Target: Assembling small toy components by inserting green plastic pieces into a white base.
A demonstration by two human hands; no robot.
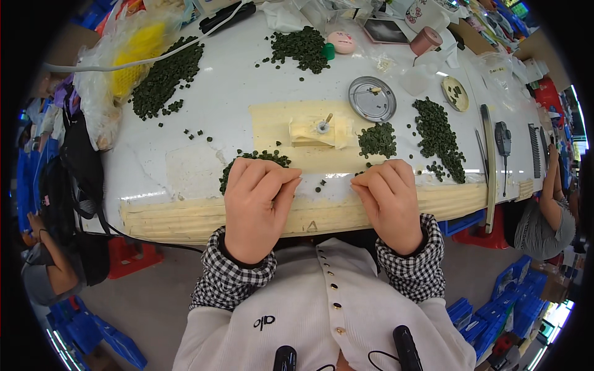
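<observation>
My left hand (255, 207) is closed in a pinch at the table's near edge, beside a pile of small dark green round parts (247, 162) that it partly covers. My right hand (392, 203) is pinched too, level with the left and a short way from it. What either hand's fingertips hold, if anything, is too small to make out. Two loose green pieces (320, 185) lie on the table between the hands. Beyond them stands a block wrapped in yellowish tape (303, 133), with a small upright pin (328, 119) on top. Flat green discs (377, 140) are heaped to its right.
More green parts lie in piles at the far left (162, 80), far middle (300, 48) and right (438, 133). A round metal tin (372, 93) and a small dish (455, 94) stand beyond my right hand. A screwdriver (503, 141) lies farther right. Other people sit at both sides.
</observation>
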